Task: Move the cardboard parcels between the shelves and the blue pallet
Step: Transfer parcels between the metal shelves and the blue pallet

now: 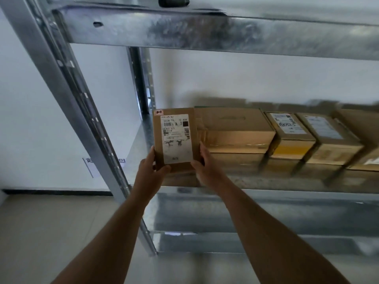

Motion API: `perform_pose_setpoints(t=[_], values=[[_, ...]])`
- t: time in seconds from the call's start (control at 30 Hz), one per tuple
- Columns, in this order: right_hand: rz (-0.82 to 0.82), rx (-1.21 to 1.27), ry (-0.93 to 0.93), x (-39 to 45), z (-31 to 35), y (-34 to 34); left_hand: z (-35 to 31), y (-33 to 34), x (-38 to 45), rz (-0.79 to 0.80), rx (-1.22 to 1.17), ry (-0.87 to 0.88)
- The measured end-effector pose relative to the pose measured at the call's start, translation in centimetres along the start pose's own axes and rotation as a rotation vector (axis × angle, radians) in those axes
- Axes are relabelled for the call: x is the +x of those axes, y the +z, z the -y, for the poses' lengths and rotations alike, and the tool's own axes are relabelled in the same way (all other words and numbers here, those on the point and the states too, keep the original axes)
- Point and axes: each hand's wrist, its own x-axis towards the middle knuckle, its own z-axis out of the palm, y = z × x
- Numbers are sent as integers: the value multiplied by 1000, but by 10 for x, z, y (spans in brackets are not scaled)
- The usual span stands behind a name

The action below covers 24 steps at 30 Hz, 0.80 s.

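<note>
- Two bare forearms reach up from the bottom of the view toward a metal shelf rack [106, 128].
- The left hand [150, 168] grips the lower left corner of a small cardboard parcel [176, 140]; its thumb curls over the front face near the bottom edge and the fingers go behind the left side, out of sight.
- The right hand [202, 163] grips the parcel's lower right corner, thumb lying on the front face and fingers wrapped round the right edge.
- The parcel stands upright between both hands, its broad face toward the camera, carrying a white shipping label [177, 138] with a barcode and a small red sticker at the top left corner.
- The parcel is at the left end of the middle shelf [287, 188]; whether its bottom edge rests on the shelf cannot be told, because the hands cover it.
- Just to its right, touching or nearly so, a wide taped cardboard box [235, 130] lies on the same shelf.
- Further right sit a labelled box with a yellow front [291, 136], then another labelled box [330, 140], close together in a row.
- Above, the upper shelf beam [205, 31] crosses the view; behind is a white wall [246, 78].
</note>
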Motion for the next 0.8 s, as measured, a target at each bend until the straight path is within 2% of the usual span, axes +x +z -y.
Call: perform_pose_setpoints(t=[0.17, 0.33, 0.6, 0.8], values=[[-23, 17, -69, -50, -3, -27, -13, 25, -38, -6, 38, 53], [-104, 3, -127, -104, -14, -71, -38, 75, -72, 65, 65, 87], [-256, -30, -153, -198, -48, -163, -71, 183, -115, 187, 121, 223], [-400, -8, -144, -267, -84, -232, -84, 275, -146, 304, 163, 248]])
